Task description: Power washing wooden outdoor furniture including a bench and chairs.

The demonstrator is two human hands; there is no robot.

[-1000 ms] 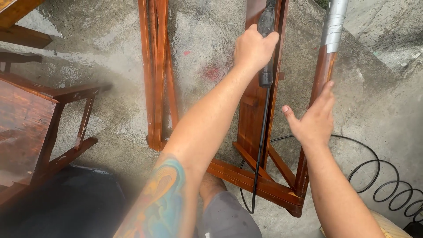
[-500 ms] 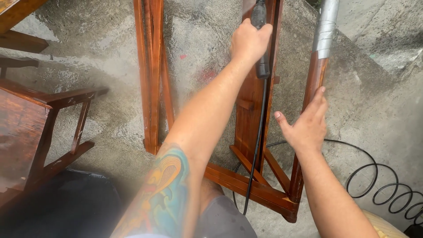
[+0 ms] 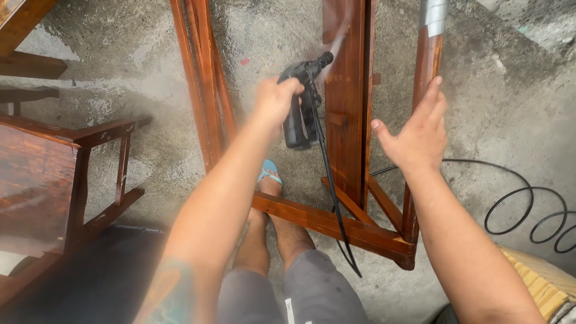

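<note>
Gripping the black spray gun [image 3: 303, 102] by its handle, the left hand [image 3: 273, 99] is closed tight around it, nozzle aimed at the upright board of the brown wooden frame [image 3: 345, 90], a fine jet hitting the wood. The right hand [image 3: 414, 135] lies open, fingers spread, flat against the frame's outer post [image 3: 423, 66]. The black hose [image 3: 330, 180] trails down over the bottom rail, close by the sandalled foot [image 3: 270, 174]. Risk as I see it: wet concrete [image 3: 150, 150] underfoot, a slip, or that hose snagging the rail and jerking the jet off target.
</note>
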